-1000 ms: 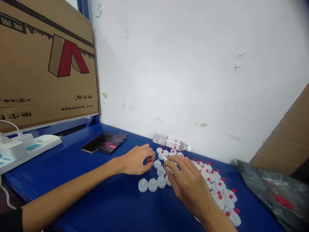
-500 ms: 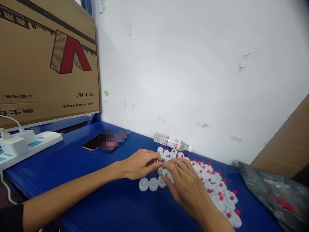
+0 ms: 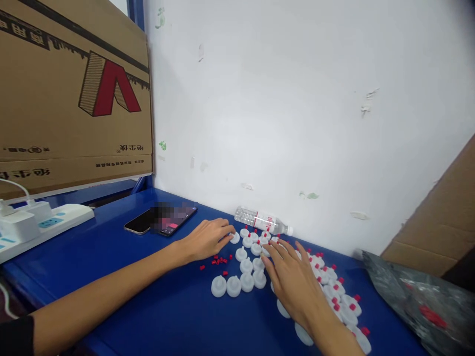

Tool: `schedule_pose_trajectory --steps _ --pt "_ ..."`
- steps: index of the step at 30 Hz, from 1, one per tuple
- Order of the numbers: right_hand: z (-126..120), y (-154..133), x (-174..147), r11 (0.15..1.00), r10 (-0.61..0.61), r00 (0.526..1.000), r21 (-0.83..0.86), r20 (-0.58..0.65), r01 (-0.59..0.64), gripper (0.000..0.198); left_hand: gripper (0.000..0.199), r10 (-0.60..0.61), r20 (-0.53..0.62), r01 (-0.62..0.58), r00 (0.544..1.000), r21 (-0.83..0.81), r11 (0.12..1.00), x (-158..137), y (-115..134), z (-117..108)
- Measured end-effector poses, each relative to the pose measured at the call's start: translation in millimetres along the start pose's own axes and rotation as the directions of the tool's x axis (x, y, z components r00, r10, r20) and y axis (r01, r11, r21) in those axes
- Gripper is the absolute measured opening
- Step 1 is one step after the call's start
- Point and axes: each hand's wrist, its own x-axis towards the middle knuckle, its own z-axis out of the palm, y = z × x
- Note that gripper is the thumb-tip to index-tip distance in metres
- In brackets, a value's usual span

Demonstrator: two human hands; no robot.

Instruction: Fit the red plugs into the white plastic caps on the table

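My left hand (image 3: pixel 214 238) has its thumb and fingers bent together at a round white spout cap (image 3: pixel 234 238), at the far left of the caps. My right hand (image 3: pixel 293 279) is spread palm down over other white caps, fingers apart, hiding several. Uncovered white caps without red tips (image 3: pixel 233 286) stand in the front between the hands. Small loose red tips (image 3: pixel 218 260) lie by my left hand. Many white caps with red tips (image 3: pixel 336 289) are grouped to the right of my right hand.
A clear plastic bottle (image 3: pixel 262 220) lies along the wall behind the caps. Two phones (image 3: pixel 139 222) rest on the blue table (image 3: pixel 156 306) at the left, near a white power strip (image 3: pixel 70 215). A grey plastic bag (image 3: pixel 419 301) lies at right. A large cardboard box (image 3: pixel 67 133) stands back left.
My hands, together over the caps before, are now apart. The left has moved left and back to a white cap; the right's fingers have spread. Loose red tips and more white caps now show.
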Motion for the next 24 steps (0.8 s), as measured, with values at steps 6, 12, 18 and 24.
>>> schedule_pose_trajectory --steps 6,12,18,24 --pt "4.4 9.0 -4.0 1.000 0.017 0.993 0.008 0.121 -0.018 0.037 0.022 0.026 0.078 -0.026 0.997 0.004 1.000 -1.1 6.3 -1.1" --pt "4.7 6.7 -6.8 1.000 -0.004 0.998 0.018 0.058 0.003 0.035 0.025 0.026 0.080 -0.022 0.996 -0.048 0.999 -2.1 7.4 0.8" --pt "-3.3 3.6 -2.5 0.998 -0.004 0.999 0.057 0.034 0.002 0.031 0.026 0.002 0.051 0.002 0.999 -0.084 0.997 -1.8 9.2 -1.9" --pt "-21.9 19.2 6.3 1.000 0.020 1.000 -0.005 -0.023 -0.020 0.030 0.027 0.018 0.042 -0.015 0.999 -0.067 0.998 -2.6 12.2 -4.5"
